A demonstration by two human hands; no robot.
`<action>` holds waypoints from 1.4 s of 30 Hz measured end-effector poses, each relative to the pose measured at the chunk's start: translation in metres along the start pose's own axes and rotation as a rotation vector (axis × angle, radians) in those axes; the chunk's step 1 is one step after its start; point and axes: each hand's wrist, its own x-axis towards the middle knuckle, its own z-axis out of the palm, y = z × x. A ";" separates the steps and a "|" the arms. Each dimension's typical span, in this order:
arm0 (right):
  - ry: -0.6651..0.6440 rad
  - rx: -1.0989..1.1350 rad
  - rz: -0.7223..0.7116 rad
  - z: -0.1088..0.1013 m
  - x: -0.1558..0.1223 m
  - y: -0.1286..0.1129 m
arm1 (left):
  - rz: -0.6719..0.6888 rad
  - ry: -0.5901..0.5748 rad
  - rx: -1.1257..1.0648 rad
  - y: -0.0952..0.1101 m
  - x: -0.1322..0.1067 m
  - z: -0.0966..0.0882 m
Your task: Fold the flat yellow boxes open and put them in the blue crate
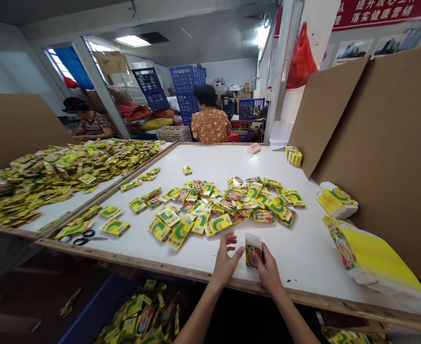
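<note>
A small yellow and green carton [253, 252] with a white flap standing up at its top is gripped in my right hand [268, 268], near the table's front edge. Just left of the carton, my left hand [227, 258] is raised with its fingers apart and nothing in it. Beyond both hands lies a loose heap of small yellow packets [210, 205], spread over the white tabletop [210, 160]. To the right, a long row of flat, stacked yellow cartons [378, 253] leans along the table, with a smaller stack [337, 199] behind it.
Scissors [87, 237] lie at the left front by a wooden edge strip. A large packet pile [70, 167] covers the neighbouring table. Cardboard panels [382, 143] wall the right side. Below the table is a bin of packets [142, 315]. A person [210, 119] sits beyond the table.
</note>
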 end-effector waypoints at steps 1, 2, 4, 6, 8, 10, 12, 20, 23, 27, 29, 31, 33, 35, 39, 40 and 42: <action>0.001 0.042 0.023 0.000 0.001 0.002 | 0.002 -0.055 -0.036 -0.005 -0.002 0.003; 0.005 0.076 0.040 0.000 0.001 0.004 | -0.005 -0.110 -0.062 -0.011 -0.005 0.006; 0.023 0.141 0.063 0.001 0.001 0.007 | -0.016 -0.164 -0.062 -0.020 -0.008 0.011; 0.052 0.210 0.076 0.001 0.000 0.009 | 0.000 -0.159 -0.011 -0.025 -0.009 0.013; 0.071 0.250 0.073 0.000 -0.002 0.010 | 0.015 -0.180 0.035 -0.026 -0.009 0.012; 0.053 0.221 0.072 -0.002 -0.002 0.010 | 0.026 -0.226 0.065 -0.024 -0.009 0.009; 0.007 0.164 0.084 -0.006 -0.001 0.009 | 0.039 -0.265 0.074 -0.023 -0.008 0.006; 0.076 0.078 0.005 -0.016 0.009 0.007 | 0.060 -0.211 -0.046 -0.026 0.001 0.017; 0.112 0.096 0.025 -0.017 0.008 0.002 | 0.033 -0.186 -0.084 -0.027 0.002 0.022; 0.066 0.014 0.020 -0.019 0.006 -0.005 | 0.000 -0.157 -0.070 -0.026 0.002 0.021; 0.077 0.011 0.029 -0.019 0.006 -0.006 | -0.016 -0.144 -0.069 -0.025 0.003 0.022; 0.097 0.007 0.043 -0.019 0.006 -0.007 | -0.030 -0.128 -0.070 -0.025 0.003 0.023; 0.111 -0.001 0.055 -0.019 0.007 -0.008 | -0.036 -0.106 -0.068 -0.025 0.004 0.026; 0.115 -0.008 0.062 -0.020 0.011 -0.009 | -0.038 -0.083 -0.060 -0.023 0.006 0.029; 0.105 -0.014 0.084 -0.025 0.019 -0.014 | -0.052 -0.071 -0.044 -0.019 0.010 0.033; 0.100 -0.012 0.092 -0.026 0.020 -0.014 | -0.059 -0.073 -0.044 -0.019 0.011 0.034; 0.092 -0.007 0.110 -0.028 0.022 -0.014 | -0.072 -0.080 -0.044 -0.018 0.013 0.036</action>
